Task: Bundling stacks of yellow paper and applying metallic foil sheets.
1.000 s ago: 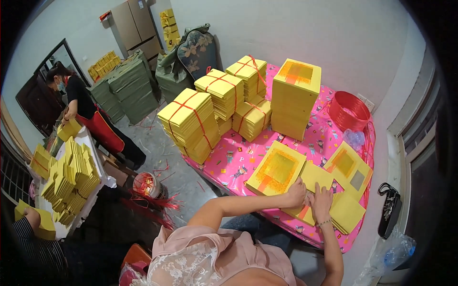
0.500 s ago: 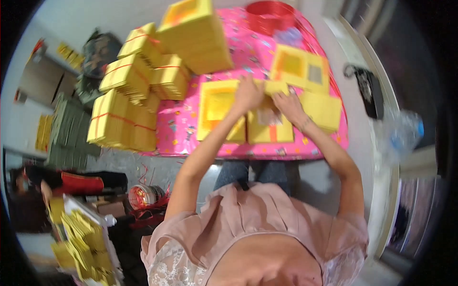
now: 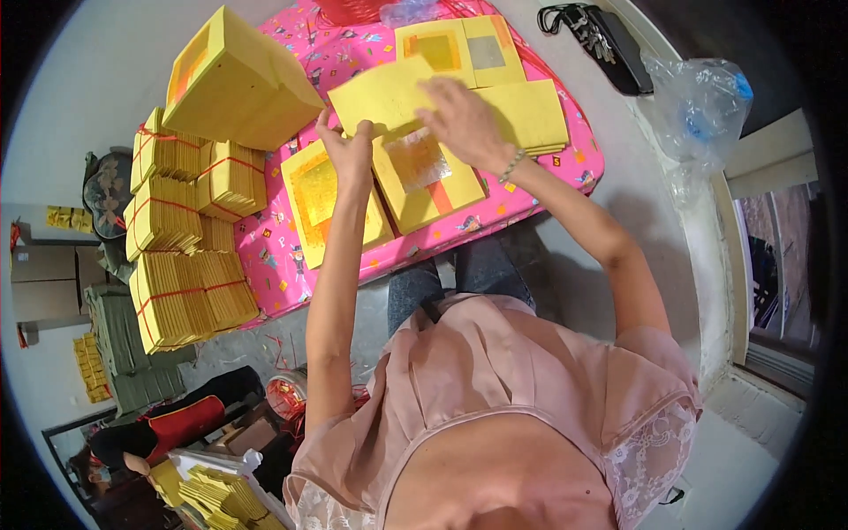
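Observation:
A yellow paper sheet (image 3: pixel 375 95) is raised at an angle over two stacks of yellow joss paper. My left hand (image 3: pixel 347 157) is at its lower left edge, thumb on the near side, seeming to hold it there. Over the sheet's right part lies my right hand (image 3: pixel 464 124), fingers stretched out and slightly blurred. Below the hands, the left stack (image 3: pixel 314 208) shows an orange-gold square, and the right stack (image 3: pixel 424 168) shows a silver square with a red-orange strip. A plain yellow stack (image 3: pixel 530 115) lies to the right of my right hand.
A tall yellow paper block (image 3: pixel 243 84) and several red-tied bundles (image 3: pixel 168 212) stand on the left of the pink tablecloth (image 3: pixel 274 261). More patterned paper (image 3: pixel 442 49) lies at the back. Keys on a black case (image 3: pixel 601 44) and a plastic bag (image 3: pixel 698 106) are on the right.
My view has shifted and turned, so the table sits differently. The yellow sheet, flatter before, is now raised and spread out, and my hands have moved with it.

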Demonstrator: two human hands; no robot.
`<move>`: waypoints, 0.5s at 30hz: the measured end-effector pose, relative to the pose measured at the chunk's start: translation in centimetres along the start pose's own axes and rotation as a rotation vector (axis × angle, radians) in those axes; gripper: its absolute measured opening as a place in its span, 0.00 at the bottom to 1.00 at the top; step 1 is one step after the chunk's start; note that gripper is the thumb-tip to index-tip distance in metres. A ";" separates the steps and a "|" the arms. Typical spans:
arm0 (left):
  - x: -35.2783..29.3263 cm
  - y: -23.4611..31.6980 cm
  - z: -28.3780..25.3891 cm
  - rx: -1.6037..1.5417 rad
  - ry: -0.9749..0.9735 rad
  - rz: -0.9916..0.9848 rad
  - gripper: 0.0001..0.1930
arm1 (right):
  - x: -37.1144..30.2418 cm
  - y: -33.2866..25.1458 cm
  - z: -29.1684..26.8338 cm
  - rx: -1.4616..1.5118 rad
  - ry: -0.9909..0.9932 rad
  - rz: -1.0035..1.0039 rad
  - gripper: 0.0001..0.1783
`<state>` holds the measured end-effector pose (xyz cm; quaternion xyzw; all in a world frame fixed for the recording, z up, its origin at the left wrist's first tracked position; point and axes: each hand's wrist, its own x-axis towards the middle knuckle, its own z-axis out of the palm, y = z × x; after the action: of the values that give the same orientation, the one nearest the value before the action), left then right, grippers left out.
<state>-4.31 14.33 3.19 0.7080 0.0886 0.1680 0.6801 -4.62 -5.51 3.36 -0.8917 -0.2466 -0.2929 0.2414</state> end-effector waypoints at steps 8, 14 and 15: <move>-3.4 2.6 7.0 -0.109 -0.425 -0.109 0.36 | -5.2 8.5 -5.2 0.688 -0.014 0.656 0.26; -2.5 -4.9 11.6 0.209 -0.641 -0.169 0.27 | -9.0 11.9 -5.7 0.034 -0.131 0.679 0.22; -2.4 -6.0 12.1 0.314 -0.607 -0.098 0.29 | -9.8 12.6 -5.1 0.032 -0.135 0.681 0.22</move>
<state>-1.62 2.57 -3.23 0.8168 -0.0592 -0.0988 0.5654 -6.24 -20.99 -2.87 -0.9362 0.0449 -0.1321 0.3226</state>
